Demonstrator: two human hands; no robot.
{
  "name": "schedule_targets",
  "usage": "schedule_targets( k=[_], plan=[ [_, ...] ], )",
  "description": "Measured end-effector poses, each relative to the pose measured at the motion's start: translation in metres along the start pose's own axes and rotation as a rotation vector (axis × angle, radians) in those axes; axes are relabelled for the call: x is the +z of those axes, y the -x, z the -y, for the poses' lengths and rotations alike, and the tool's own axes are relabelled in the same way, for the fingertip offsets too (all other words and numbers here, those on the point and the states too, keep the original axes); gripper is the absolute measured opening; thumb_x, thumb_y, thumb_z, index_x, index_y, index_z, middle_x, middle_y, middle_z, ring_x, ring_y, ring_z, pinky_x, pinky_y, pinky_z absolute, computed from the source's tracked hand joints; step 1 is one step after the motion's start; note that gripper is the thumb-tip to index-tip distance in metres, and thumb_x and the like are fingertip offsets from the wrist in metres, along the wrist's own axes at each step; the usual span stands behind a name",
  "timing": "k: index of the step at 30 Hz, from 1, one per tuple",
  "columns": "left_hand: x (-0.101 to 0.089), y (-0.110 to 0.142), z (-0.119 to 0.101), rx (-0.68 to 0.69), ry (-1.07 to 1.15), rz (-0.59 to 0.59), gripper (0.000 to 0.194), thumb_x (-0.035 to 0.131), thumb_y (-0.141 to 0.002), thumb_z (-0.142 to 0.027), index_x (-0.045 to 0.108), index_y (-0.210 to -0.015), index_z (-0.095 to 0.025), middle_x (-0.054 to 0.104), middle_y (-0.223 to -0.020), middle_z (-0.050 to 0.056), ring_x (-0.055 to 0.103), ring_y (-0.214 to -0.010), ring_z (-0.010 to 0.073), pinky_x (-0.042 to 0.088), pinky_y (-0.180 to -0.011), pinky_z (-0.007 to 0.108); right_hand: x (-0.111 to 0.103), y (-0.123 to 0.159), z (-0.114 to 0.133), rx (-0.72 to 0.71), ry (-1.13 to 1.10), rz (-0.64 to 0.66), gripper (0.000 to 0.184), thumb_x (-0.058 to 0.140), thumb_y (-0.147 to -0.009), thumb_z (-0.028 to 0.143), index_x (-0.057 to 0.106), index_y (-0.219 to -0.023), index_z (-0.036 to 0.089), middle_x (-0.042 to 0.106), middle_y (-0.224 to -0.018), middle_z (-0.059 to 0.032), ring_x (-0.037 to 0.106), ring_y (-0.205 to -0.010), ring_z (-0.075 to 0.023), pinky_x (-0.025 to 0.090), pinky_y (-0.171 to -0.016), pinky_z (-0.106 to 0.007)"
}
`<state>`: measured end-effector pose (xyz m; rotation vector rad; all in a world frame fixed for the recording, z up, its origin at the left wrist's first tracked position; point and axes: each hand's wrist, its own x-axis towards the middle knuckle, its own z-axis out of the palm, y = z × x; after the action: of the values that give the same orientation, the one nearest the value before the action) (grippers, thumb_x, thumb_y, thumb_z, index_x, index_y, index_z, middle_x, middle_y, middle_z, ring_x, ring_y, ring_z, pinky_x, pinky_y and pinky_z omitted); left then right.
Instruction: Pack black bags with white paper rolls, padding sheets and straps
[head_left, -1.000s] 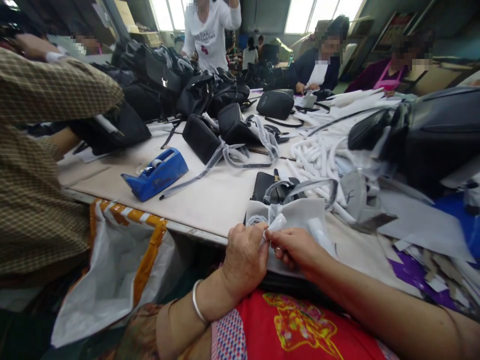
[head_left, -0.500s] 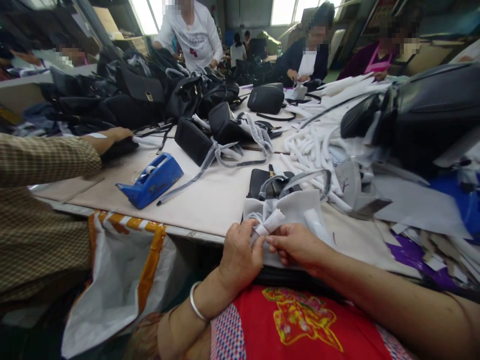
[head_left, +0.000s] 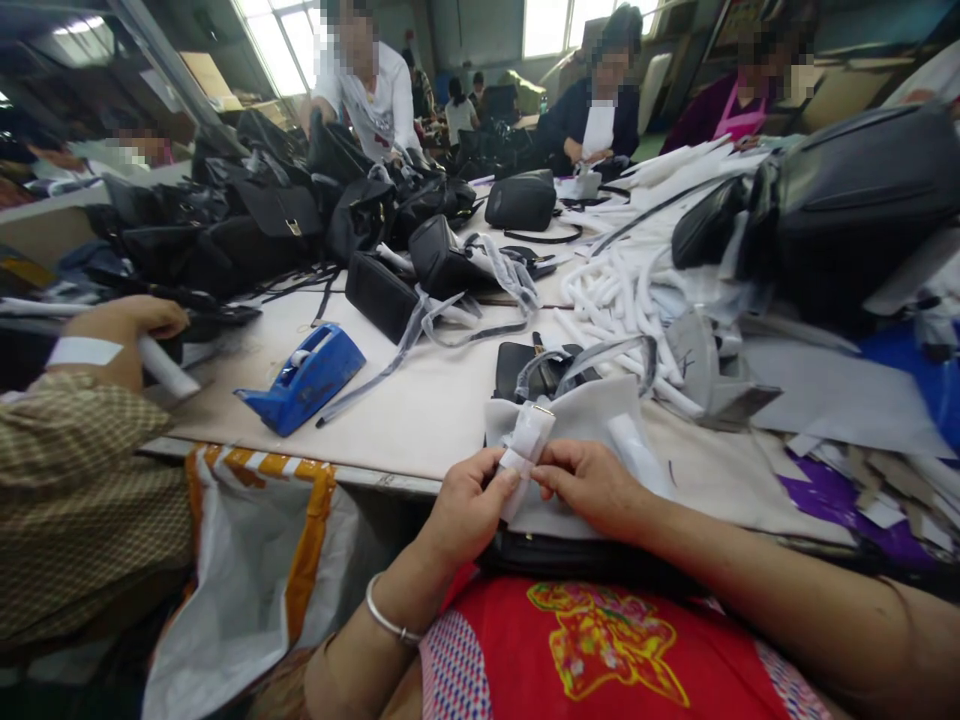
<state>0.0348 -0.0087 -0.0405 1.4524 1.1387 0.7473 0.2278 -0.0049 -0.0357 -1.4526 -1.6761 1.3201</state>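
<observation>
Close to my lap at the table edge lies a black bag (head_left: 517,368) with a sheet of white foam wrap (head_left: 592,405) over its near part. My left hand (head_left: 472,500) is closed on a small white-wrapped piece (head_left: 531,428) with a metallic edge at its top. The fingers of my right hand (head_left: 589,485) are pinched against the same piece from the right side. Its inside is hidden by the white wrapping. Clear-wrapped straps (head_left: 607,355) loop up just beyond the wrap.
A blue tape dispenser (head_left: 304,378) stands left of centre and a grey dispenser (head_left: 712,370) to the right. Black bags (head_left: 382,290), white rolls (head_left: 622,300) and a lined bin (head_left: 247,560) surround the workspace. A co-worker's checked sleeve (head_left: 82,470) reaches in at left.
The wrapped piece has turned more upright in my hands. The co-worker's arm at left has drawn back and now has a white roll at its hand. The view has shifted slightly.
</observation>
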Motion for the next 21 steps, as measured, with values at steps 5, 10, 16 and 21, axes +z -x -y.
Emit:
schedule_targets(
  k=[5,10,16,21],
  plan=[
    [-0.003,-0.004,0.004,-0.147,0.288,0.081,0.041,0.062,-0.085,-0.046,0.070,-0.106,-0.011,0.065,-0.078,0.004,0.051,-0.064,0.0133,0.039,-0.058,0.022,0.000,-0.004,0.003,0.014,-0.115,0.020,0.020,0.056,-0.081,0.025,0.059,-0.062,0.018,0.056,-0.058,0.0024,0.046,-0.055,-0.0106,0.035,-0.055,-0.023],
    [-0.001,-0.005,0.002,-0.129,0.347,0.108,0.040,0.064,-0.082,-0.043,0.067,-0.107,-0.012,0.066,-0.083,0.005,0.056,-0.072,0.0159,0.043,-0.064,0.024,0.007,-0.006,0.006,0.075,-0.100,-0.038,0.017,0.054,-0.080,0.020,0.060,-0.064,0.018,0.058,-0.057,0.0020,0.047,-0.053,-0.0109,0.034,-0.052,-0.022],
    [0.007,-0.009,-0.011,-0.046,-0.206,-0.090,0.028,0.068,-0.080,-0.043,0.067,-0.092,-0.017,0.067,-0.080,0.001,0.059,-0.076,0.0194,0.044,-0.069,0.027,0.004,0.016,0.009,-0.053,0.062,0.012,0.017,0.053,-0.082,0.018,0.069,-0.086,0.018,0.068,-0.073,-0.0008,0.059,-0.069,-0.0163,0.043,-0.063,-0.026],
    [0.012,-0.011,-0.015,0.005,-0.495,-0.145,0.019,0.071,-0.078,-0.035,0.069,-0.089,-0.019,0.070,-0.088,0.004,0.062,-0.083,0.0235,0.045,-0.075,0.033,-0.024,0.042,0.000,-0.129,0.166,-0.093,0.022,0.054,-0.090,0.028,0.071,-0.103,0.022,0.073,-0.098,-0.0053,0.067,-0.089,-0.0216,0.050,-0.081,-0.031]
  ],
)
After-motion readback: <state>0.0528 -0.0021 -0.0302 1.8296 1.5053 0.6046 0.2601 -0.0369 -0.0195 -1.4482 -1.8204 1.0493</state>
